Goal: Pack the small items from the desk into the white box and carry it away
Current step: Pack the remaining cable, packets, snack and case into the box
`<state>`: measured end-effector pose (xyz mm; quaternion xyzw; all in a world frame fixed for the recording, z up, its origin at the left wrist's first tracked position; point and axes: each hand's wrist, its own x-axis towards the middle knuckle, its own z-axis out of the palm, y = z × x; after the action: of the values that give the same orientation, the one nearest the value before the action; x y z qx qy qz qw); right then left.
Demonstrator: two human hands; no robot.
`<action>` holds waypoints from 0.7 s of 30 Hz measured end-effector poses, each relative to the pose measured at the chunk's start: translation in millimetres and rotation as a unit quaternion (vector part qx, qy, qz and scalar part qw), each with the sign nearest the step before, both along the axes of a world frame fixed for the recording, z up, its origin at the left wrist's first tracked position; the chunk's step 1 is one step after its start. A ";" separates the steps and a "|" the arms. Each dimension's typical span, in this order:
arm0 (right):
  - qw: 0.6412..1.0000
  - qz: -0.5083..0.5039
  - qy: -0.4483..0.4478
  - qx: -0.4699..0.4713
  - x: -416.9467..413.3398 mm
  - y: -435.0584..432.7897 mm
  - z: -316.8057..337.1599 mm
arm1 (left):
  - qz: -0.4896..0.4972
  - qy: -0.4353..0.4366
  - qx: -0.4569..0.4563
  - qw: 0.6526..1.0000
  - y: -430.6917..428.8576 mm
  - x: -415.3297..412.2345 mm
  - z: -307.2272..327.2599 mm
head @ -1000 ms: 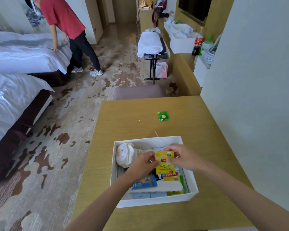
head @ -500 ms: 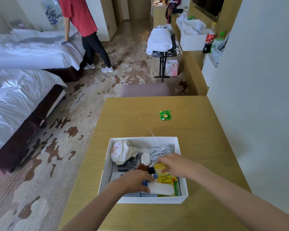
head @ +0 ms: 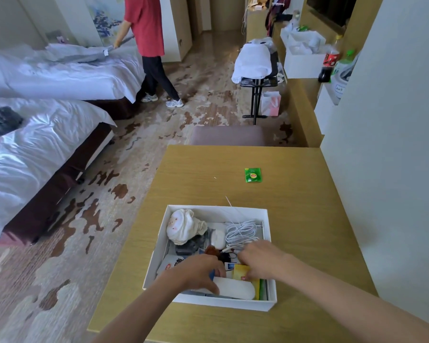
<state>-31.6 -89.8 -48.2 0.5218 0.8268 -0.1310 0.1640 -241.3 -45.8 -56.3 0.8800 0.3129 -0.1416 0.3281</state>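
Observation:
The white box [head: 217, 209] stands on the near part of the wooden desk [head: 198, 169]. It holds a white cloth bundle [head: 183, 226], a coiled white cable [head: 240, 231], a white oblong case [head: 235, 289] and other small items. My right hand [head: 260, 261] reaches into the box with curled fingers and holds a yellow tea packet [head: 240, 271] down among the items. Over the box's near left part, my left hand [head: 198, 271] grips the left end of the white oblong case. A green tea packet [head: 253, 175] lies alone on the desk beyond the box.
A padded stool [head: 228, 136] stands at the desk's far edge and a white wall [head: 382, 144] runs along the right. Two beds [head: 35, 149] fill the left. A person in a red shirt [head: 146, 26] stands by the far bed. A towel-covered rack [head: 254, 63] stands beyond.
The yellow tea packet went from being held up over the box by both hands down into the box. My left hand let go of it and moved onto the white case.

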 end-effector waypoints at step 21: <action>0.830 -0.340 0.410 0.163 50.6 62.2 41.7 | 0.286 -0.165 0.065 0.942 68.5 12.1 42.8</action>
<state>19.0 -27.6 -6.6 0.6873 0.5979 -0.2437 -0.3327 -229.2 22.7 -13.5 0.7838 0.5018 0.1258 0.3436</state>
